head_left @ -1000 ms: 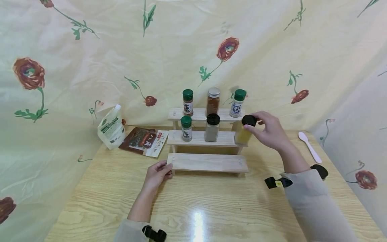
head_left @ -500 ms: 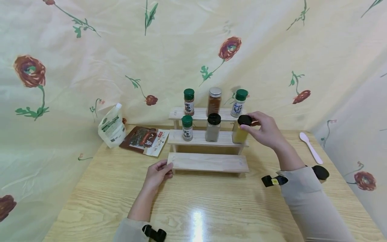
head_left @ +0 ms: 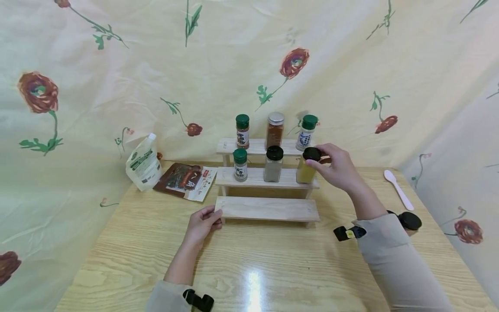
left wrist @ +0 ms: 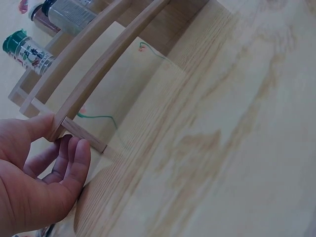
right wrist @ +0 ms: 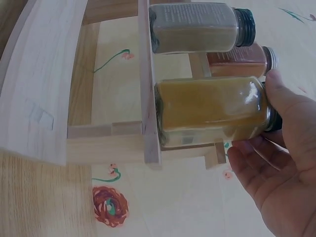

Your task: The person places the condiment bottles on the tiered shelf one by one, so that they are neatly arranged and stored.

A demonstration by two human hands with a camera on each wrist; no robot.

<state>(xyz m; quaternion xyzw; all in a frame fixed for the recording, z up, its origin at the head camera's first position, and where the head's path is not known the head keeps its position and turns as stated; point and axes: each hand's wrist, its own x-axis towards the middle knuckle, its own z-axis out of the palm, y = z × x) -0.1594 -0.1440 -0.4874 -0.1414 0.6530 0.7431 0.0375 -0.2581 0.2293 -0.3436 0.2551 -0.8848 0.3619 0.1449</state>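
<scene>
A three-tier wooden rack stands on the table. My right hand pinches a square spice jar of yellow powder by its black lid, thumb on one side and fingers on the other. The jar's base sits at the right end of the middle tier. My left hand grips the left end of the bottom tier, thumb on top and fingers curled below, as the left wrist view shows. Beside the yellow jar stand a black-lidded jar of greyish powder and a small green-capped bottle.
Two green-capped bottles, one reddish and one white-labelled, flank a silver-lidded jar on the top tier. Left of the rack lie a white spouted pouch and a brown packet. A pink spoon and a black-lidded container are at right.
My right hand has shifted the yellow jar a little to the left along the middle tier, away from the tier's right end. The left hand has kept its hold on the rack.
</scene>
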